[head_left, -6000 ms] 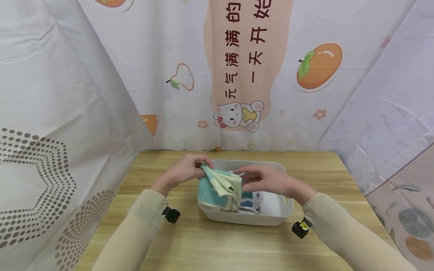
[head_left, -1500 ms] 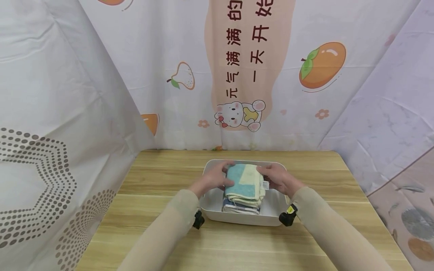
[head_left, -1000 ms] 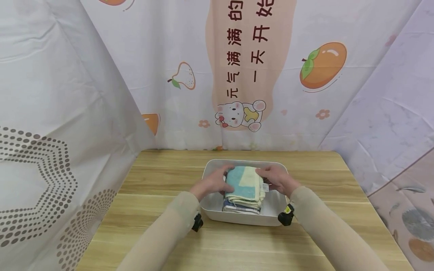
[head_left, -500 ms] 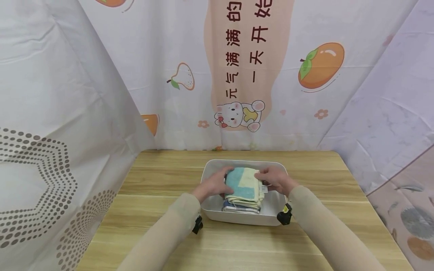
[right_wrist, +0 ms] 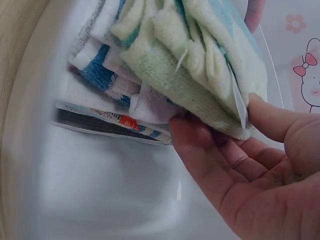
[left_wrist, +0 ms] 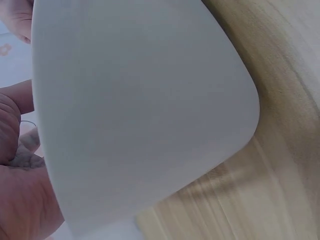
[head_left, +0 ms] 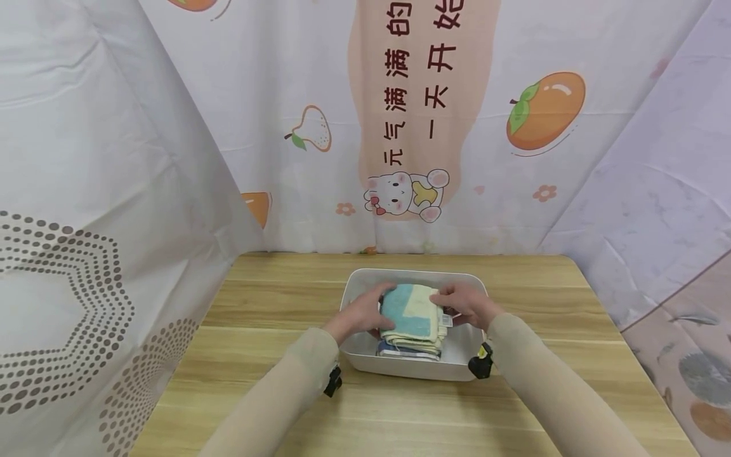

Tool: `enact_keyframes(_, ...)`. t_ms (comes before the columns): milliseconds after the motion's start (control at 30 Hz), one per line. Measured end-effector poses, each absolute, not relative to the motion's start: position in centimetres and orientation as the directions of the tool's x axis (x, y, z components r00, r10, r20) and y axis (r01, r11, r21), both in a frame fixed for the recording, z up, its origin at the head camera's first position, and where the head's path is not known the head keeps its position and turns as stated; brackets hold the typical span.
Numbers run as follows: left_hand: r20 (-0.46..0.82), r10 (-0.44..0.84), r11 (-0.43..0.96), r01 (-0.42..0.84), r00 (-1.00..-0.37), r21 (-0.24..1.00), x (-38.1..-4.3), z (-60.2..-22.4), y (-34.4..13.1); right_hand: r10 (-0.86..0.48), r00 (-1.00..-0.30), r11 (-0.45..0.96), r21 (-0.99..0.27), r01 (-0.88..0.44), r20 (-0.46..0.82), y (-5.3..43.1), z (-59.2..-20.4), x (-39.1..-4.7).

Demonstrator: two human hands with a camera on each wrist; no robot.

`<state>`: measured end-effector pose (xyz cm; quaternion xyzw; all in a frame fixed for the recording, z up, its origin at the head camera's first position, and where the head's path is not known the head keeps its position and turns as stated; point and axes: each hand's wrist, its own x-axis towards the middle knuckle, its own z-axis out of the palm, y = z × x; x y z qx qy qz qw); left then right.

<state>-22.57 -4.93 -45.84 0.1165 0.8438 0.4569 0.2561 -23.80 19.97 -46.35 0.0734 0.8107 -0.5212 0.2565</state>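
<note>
A folded teal and pale-yellow towel (head_left: 408, 314) lies over a stack inside a white plastic bin (head_left: 394, 366). My left hand (head_left: 365, 311) grips its left side, thumb toward the near corner and fingers at the far one. On the right edge my right hand (head_left: 465, 301) pinches the folded layers near a white tag (head_left: 447, 320). The right wrist view shows the thumb on top and fingertips tucked underneath. Blue-and-white towels (right_wrist: 100, 70) lie beneath. In the left wrist view the bin's wall (left_wrist: 145, 110) hides most of the left hand (left_wrist: 22, 195).
The bin stands on a wooden table (head_left: 365, 412), toward its back edge. Behind hangs a printed curtain (head_left: 320, 190). Beneath the blue-and-white towels, the right wrist view shows a dark flat layer with a printed label (right_wrist: 127, 121).
Six seconds ago the towel hung loosely bunched from my left hand; now it is folded flat on the stack between both hands. Over the last second it has sunk slightly.
</note>
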Motion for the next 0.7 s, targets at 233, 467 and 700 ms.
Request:
enact_keyframes(233, -0.343, 0.418, 0.554, -0.063, -0.841, 0.830, -22.52, -46.19, -5.05, -0.149, -0.851, 0.450, -0.801, 0.395, -0.503, 19.96, -46.45, -23.85)
enact_keyframes(467, -0.342, 0.421, 0.538, -0.072, -0.840, 0.840, -22.46, -46.30, -5.14, -0.156, -0.846, 0.443, -0.801, 0.402, -0.510, 19.90, -46.31, -23.81)
enact_keyframes(700, -0.339, 0.421, 0.528, -0.077, -0.841, 0.846, -22.44, -46.29, -5.10, -0.172, -0.848, 0.415, -0.817, 0.400, -0.502, 20.08, -46.50, -23.75)
